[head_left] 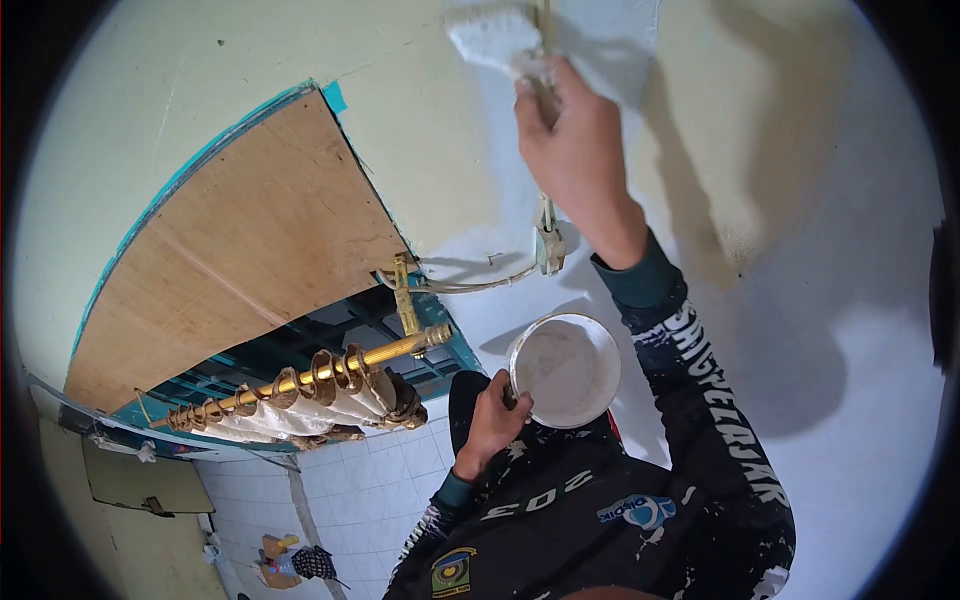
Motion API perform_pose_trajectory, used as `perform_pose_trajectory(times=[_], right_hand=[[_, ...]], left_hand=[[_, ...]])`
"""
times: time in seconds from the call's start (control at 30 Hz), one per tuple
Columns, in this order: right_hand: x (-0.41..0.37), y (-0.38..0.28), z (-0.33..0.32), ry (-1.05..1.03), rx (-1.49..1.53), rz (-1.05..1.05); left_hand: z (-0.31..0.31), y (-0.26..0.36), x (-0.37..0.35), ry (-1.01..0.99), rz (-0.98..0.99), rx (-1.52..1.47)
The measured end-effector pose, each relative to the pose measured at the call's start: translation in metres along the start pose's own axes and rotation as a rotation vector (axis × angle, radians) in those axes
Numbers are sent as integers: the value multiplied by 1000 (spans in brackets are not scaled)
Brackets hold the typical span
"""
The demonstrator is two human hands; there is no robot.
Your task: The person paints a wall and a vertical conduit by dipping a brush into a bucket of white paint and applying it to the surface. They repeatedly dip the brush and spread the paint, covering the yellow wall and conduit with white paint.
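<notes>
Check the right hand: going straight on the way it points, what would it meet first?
Probably the wall: the right hand leads with the brush, whose bristles look at or very near that surface, though one view leaves the depth unclear.

Brush (492,35): wide and flat, bristles coated white, head pointing left in the view, handle in the right hand (575,135), by the wall.
Bucket (565,370): round, white, whitish inside, mouth facing the camera, rim gripped by the left hand (493,422).
Wall (410,120): cream, partly covered in bluish white.
</notes>
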State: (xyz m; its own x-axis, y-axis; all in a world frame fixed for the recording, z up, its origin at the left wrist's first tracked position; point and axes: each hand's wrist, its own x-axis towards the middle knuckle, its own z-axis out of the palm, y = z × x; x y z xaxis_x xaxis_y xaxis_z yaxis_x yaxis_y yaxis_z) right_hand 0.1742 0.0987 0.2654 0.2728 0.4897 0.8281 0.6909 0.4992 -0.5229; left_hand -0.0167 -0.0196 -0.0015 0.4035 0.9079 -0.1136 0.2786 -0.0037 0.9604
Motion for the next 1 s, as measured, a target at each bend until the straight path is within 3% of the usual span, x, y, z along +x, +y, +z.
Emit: perform_pose_trajectory(times=[0.1, 0.27, 0.33, 0.53, 0.63, 0.73, 0.83, 1.0], right_hand=[[-43, 55, 37, -60, -326, -100], [-131, 80, 48, -209, -390, 27], [-148, 83, 46, -394, -386, 247], [-179, 123, 40, -565, -359, 361], [-177, 127, 38, -539, -329, 422], [-164, 130, 36, -704, -362, 481], [-139, 119, 39, -522, -316, 424], [-75, 71, 19, -414, -277, 412]], left_hand=[[1, -8, 3, 15, 17, 9], [0, -11, 5, 51, 26, -22], [0, -6, 3, 48, 6, -39], [1, 5, 2, 19, 37, 11], [3, 0, 1, 42, 65, 178], [6, -2, -1, 38, 42, 15], [3, 6, -6, 29, 3, 43], [1, 2, -7, 33, 20, 10]])
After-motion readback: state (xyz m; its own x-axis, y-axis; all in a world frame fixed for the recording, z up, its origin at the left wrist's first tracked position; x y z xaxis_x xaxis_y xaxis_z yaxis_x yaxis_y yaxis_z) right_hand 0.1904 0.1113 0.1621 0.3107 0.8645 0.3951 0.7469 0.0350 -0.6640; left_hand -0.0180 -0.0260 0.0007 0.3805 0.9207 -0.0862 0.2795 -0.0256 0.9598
